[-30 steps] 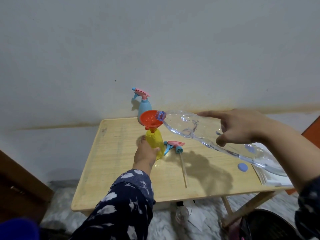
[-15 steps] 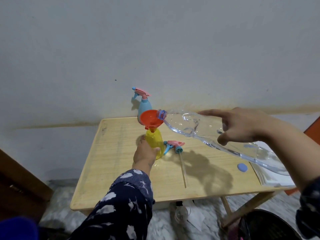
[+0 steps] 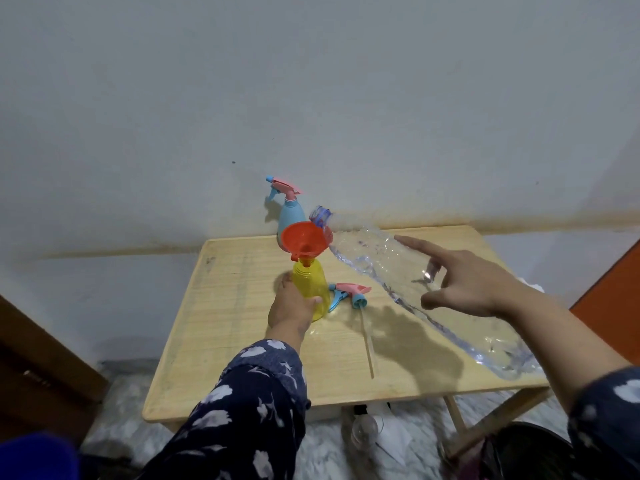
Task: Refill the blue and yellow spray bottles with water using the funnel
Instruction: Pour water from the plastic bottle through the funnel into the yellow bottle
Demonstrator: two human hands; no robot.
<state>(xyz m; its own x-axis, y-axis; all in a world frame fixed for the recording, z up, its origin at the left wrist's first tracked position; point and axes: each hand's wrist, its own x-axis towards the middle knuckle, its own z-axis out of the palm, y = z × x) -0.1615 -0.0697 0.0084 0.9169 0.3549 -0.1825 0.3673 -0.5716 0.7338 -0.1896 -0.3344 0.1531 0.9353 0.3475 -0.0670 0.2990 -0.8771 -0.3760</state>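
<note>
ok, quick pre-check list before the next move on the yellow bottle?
1. Funnel seated in yellow bottle neck: ok.
2. Left hand gripping the yellow bottle: ok.
3. Right hand holding clear bottle: ok, forefinger stretched out.
4. Clear bottle mouth over funnel: not ok, it sits past the far rim.
5. Yellow bottle fill level: cannot tell.
6. Spray head ready on table: ok.
</note>
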